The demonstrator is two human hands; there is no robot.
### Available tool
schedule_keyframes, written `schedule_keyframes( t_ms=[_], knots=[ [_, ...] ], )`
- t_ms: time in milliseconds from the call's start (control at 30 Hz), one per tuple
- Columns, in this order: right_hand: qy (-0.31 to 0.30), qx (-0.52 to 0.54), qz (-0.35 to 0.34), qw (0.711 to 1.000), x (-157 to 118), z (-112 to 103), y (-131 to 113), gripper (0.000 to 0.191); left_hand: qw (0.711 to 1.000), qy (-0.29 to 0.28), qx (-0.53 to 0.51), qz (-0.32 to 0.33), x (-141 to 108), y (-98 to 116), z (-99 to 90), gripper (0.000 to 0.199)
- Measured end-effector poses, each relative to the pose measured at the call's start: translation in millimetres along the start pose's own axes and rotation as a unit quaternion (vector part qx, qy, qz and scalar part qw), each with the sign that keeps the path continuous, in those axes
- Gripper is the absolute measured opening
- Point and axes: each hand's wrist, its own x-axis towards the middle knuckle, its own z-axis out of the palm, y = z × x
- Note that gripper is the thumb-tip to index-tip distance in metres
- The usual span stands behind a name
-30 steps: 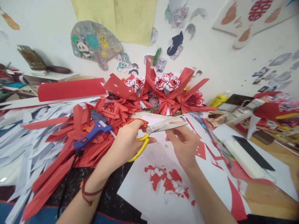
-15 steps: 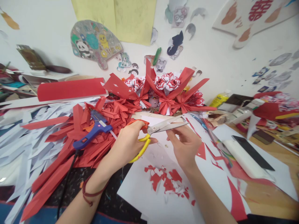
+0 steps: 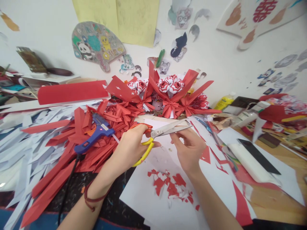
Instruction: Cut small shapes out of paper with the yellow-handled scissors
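My left hand point(image 3: 134, 142) is closed around the orange and yellow handles of a pair of scissors point(image 3: 165, 130), whose blades point right and stand slightly apart. Close by the blade tips, my right hand point(image 3: 190, 145) has its thumb and fingers pinched together. Whatever lies between those fingers is hidden behind them and the blades. Below both hands, red and white paper scraps point(image 3: 172, 188) lie scattered on a white sheet of paper point(image 3: 136, 195).
To the left, a blue glue gun point(image 3: 94, 137) rests on folded red paper strips point(image 3: 57, 179), beside white strips point(image 3: 19, 153). Red-wrapped paper flower bouquets point(image 3: 171, 86) stand along the wall. On the right lie a black phone point(image 3: 259, 156) and a yellow bottle point(image 3: 224, 101).
Both hands and the scissors hold nearly the same pose. The whole view has shifted very slightly, with things appearing a little further left.
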Motion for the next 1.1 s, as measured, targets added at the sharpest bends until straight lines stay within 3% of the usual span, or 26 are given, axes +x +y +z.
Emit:
schedule_keyframes(
  t_ms=[333,500,667,833,967,1100],
  knots=[
    [0.002,-0.027,-0.018,0.999,1.9,-0.3,-1.7,0.01,1.0,-0.01,-0.012,-0.013,1.1,1.8,-0.9,0.032],
    [-0.024,0.049,0.018,0.998,4.4,0.0,-1.8,0.005,0.996,-0.013,-0.081,-0.045,2.7,0.7,-2.3,0.034],
    [-0.089,0.13,0.064,0.985,6.9,-1.4,-4.1,0.005,0.983,0.032,-0.162,-0.083,3.3,-1.1,-3.2,0.033],
    [-0.185,0.161,0.088,0.966,7.2,-1.5,-6.1,0.008,0.947,0.01,-0.31,-0.081,0.3,8.6,-9.5,0.026],
    [-0.259,0.156,0.088,0.949,7.1,-0.9,-5.6,0.007,0.939,-0.016,-0.339,-0.053,-1.6,11.0,-11.1,0.021],
    [-0.283,0.129,0.084,0.947,7.9,-0.7,-5.3,0.009,0.941,-0.023,-0.334,-0.037,-2.3,5.4,-6.0,0.02]
  ],
)
